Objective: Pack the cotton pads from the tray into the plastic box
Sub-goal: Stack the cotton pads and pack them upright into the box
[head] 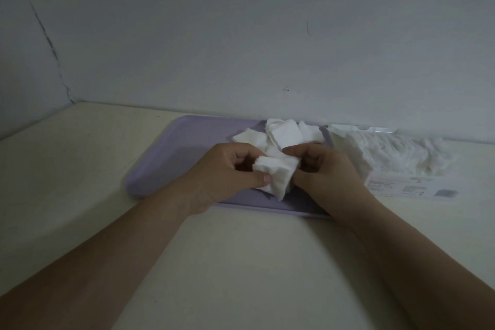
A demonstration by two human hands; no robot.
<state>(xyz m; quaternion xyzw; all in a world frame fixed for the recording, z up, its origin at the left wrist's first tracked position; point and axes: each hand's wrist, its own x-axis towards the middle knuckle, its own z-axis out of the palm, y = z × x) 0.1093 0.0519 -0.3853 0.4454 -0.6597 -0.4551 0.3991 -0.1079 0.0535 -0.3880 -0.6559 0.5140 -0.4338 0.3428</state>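
Note:
A lilac tray (171, 158) lies on the cream table, with a loose heap of white square cotton pads (286, 134) at its right side. Over the tray, my left hand (230, 169) and my right hand (324, 169) together grip a small stack of cotton pads (276, 174), the left thumb pressing its front edge and the right fingers closed on its right end. To the right of the tray stands the clear plastic box (409, 187), filled with white pads (396, 153) and bearing a printed label on its front.
The table (80, 169) meets a grey wall just behind the tray and box. A second wall with a dark crack closes the left corner. Both my forearms reach in from the bottom edge.

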